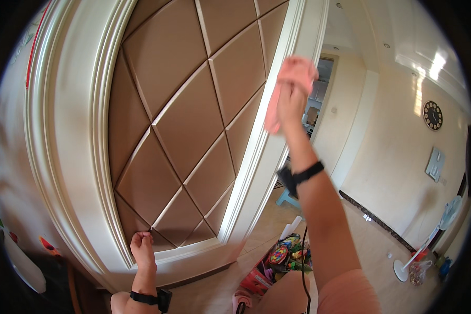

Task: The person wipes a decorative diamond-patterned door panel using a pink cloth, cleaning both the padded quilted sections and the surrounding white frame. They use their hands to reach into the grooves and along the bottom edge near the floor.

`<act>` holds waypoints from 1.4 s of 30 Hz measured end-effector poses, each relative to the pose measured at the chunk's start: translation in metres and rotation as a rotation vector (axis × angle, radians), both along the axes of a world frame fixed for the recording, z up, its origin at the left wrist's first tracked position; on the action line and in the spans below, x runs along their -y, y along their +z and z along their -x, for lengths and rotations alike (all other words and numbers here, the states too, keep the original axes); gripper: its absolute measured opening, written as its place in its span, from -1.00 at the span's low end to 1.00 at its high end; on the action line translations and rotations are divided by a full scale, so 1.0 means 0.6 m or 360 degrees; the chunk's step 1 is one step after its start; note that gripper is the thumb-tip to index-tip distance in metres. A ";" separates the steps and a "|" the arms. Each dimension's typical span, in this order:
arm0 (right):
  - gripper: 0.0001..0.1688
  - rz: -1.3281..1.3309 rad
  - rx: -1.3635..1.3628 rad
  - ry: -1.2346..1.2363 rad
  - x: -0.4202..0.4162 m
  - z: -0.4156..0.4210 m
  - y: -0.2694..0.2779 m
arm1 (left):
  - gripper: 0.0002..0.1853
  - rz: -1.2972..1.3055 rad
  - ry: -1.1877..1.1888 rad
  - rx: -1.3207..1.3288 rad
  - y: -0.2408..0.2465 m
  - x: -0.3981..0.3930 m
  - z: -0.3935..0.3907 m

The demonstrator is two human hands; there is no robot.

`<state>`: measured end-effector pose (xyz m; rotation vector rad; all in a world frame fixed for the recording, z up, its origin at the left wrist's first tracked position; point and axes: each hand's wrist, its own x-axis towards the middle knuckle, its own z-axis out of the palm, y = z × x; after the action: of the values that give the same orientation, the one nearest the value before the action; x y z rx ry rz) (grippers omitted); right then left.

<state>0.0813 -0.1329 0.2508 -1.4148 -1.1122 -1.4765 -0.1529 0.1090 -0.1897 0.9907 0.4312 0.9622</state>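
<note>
My right hand (291,103) is raised and grips a pink cloth (297,67). The cloth lies against the white moulded frame (255,135) along the right edge of a decorative panel. Part of it is folded above my fingers and part hangs to their left. Brown padded diamonds (188,129) with pale bevelled seams fill the panel. Low at its left corner is my left hand (143,248), fingers curled together close to the brown surface. No held thing can be made out in it. Each wrist wears a black strap with a small device.
A box of toys (272,263) stands on the tiled floor below my right arm, with a black cable (304,271) hanging in front. A blue plastic stool (288,200) is behind. A standing fan (416,251) and a plastic bag (418,272) are at right. A wall clock (432,115) hangs beyond.
</note>
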 end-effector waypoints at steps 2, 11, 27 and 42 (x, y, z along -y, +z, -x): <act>-0.75 -0.0067 -0.0172 -0.0079 -0.023 -0.003 0.062 | -0.90 0.0008 -0.0013 0.0017 -0.004 0.000 -0.001; -0.49 -0.0287 0.0068 -0.0366 -0.069 -0.009 -0.119 | -0.92 0.0002 0.0023 -0.0006 -0.001 0.002 0.010; -0.48 -0.0118 -0.0351 -0.0359 -0.039 0.015 -0.521 | -0.92 -0.0098 0.0041 -0.0057 0.002 0.002 0.008; -0.11 -0.0177 -0.0564 -0.0408 -0.047 0.046 -0.431 | -0.94 -0.0049 0.0046 -0.0041 0.003 0.008 0.005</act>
<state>0.0535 -0.1047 -0.0080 -1.7055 -0.6398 -1.3644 -0.1558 0.1045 -0.1881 1.0281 0.4547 0.9857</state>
